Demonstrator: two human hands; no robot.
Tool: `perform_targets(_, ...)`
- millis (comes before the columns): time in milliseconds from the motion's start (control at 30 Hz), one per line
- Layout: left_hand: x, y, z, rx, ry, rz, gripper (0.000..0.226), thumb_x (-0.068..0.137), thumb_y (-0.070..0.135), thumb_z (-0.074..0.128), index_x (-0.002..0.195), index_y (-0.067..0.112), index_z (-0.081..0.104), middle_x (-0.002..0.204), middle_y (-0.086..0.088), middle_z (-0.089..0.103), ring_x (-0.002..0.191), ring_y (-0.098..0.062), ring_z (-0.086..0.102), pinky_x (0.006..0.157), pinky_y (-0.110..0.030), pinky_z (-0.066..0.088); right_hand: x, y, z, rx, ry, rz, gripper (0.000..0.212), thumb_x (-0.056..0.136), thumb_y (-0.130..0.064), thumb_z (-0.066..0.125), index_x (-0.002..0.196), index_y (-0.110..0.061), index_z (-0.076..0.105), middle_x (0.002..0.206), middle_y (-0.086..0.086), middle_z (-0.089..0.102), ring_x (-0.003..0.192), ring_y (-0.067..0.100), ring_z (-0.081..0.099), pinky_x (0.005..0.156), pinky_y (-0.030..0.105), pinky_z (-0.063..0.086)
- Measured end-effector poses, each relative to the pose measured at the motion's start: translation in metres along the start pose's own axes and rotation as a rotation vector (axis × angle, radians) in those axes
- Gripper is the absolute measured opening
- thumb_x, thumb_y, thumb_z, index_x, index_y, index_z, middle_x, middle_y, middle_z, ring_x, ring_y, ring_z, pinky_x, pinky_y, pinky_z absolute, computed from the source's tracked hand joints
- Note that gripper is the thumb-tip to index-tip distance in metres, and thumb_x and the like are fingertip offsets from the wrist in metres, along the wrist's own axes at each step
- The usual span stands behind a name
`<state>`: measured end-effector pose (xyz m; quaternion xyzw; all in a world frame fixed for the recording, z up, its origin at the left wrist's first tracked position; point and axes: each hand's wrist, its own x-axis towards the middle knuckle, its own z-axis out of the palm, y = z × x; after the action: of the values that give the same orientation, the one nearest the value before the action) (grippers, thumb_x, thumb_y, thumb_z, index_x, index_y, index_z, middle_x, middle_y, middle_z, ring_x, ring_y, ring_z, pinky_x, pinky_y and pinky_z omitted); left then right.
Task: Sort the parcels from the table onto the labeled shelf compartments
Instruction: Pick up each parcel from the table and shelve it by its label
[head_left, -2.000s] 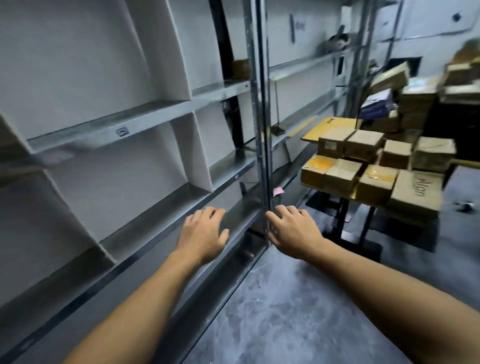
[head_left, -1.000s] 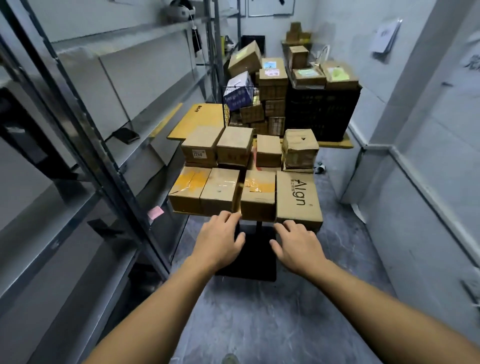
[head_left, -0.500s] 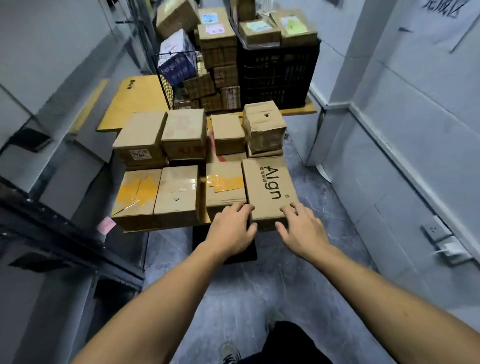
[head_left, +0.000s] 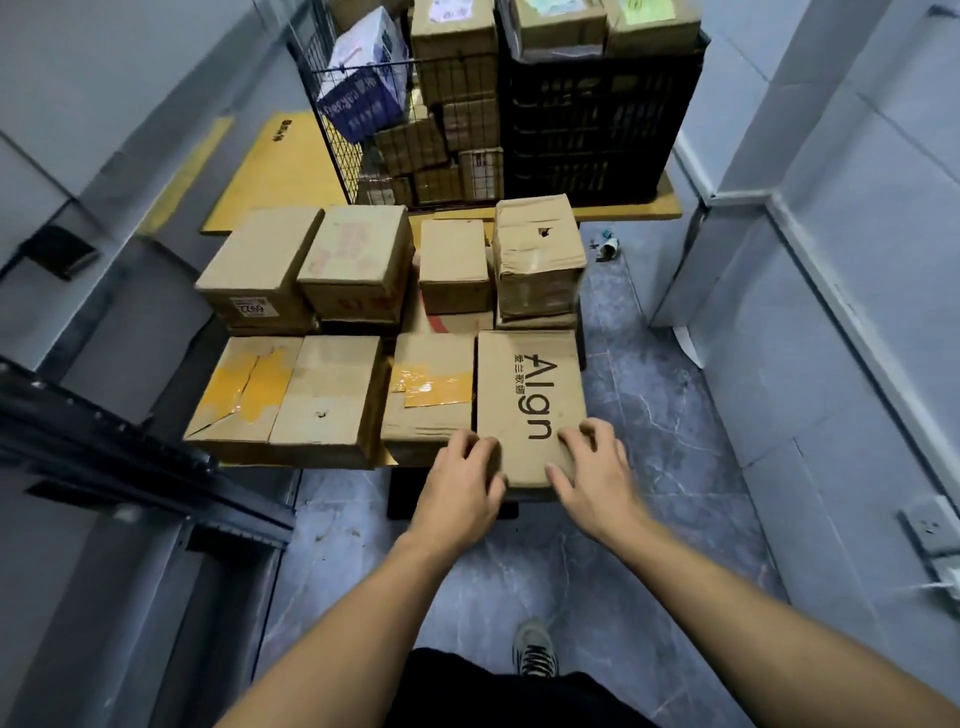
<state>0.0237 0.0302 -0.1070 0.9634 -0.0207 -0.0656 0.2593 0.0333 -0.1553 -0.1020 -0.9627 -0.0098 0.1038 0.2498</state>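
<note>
1. At the table's (head_left: 385, 456) near right corner, left hand (head_left: 462, 486) and right hand (head_left: 592, 467) clasp the near end of the Align parcel (head_left: 524, 384).
2. Pick-up step; next, probably lift it clear toward the shelf (head_left: 104, 441).

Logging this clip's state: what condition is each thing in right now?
Align box: closed, lying flat, gripped at its near end.
Left hand: grips its near left corner.
Right hand: grips its near right corner.
Dented box: crumpled, top punctured, stacked on a flat box.
Black crate: parcels on top.
</note>
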Motion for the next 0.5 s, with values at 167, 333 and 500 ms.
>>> perform_targets(167, -0.002, -0.001, 0.011, -0.234, 0.037, -0.158, 0.049, 0.095, 0.036, 0.057, 0.141, 0.026, 0.045, 0.135, -0.001, 0.039, 0.122, -0.02, 0.046, 0.104, -0.033, 0.041, 0.01, 0.005, 0.008, 0.273, 0.009, 0.13, 0.062, 0.095, -0.033, 0.064, 0.151, -0.024, 0.038, 0.157, 0.013, 0.019, 0.141, 0.034, 0.033, 0.116, 0.041, 0.03)
perform_targets(333, -0.009, -0.001, 0.018, -0.286, 0.073, -0.153, 0.052, 0.097, 0.035, 0.056, 0.145, 0.026, 0.042, 0.143, 0.002, 0.043, 0.13, -0.016, 0.042, 0.107, -0.027, 0.033, 0.012, 0.008, 0.007, 0.408, -0.01, 0.187, 0.064, 0.095, -0.036, 0.064, 0.152, -0.025, 0.036, 0.146, 0.015, 0.04, 0.134, 0.032, 0.044, 0.107, 0.032, 0.034)
perform_targets(500, -0.019, 0.007, 0.016, -0.388, 0.114, -0.07, 0.049, 0.09, 0.04, 0.066, 0.136, 0.028, 0.053, 0.13, 0.008, 0.046, 0.118, -0.003, 0.045, 0.096, -0.01, 0.032, 0.009, 0.016, -0.003, 0.557, 0.092, 0.268, 0.054, 0.092, -0.043, 0.067, 0.141, -0.029, 0.048, 0.133, 0.012, 0.048, 0.123, 0.029, 0.052, 0.098, 0.028, 0.035)
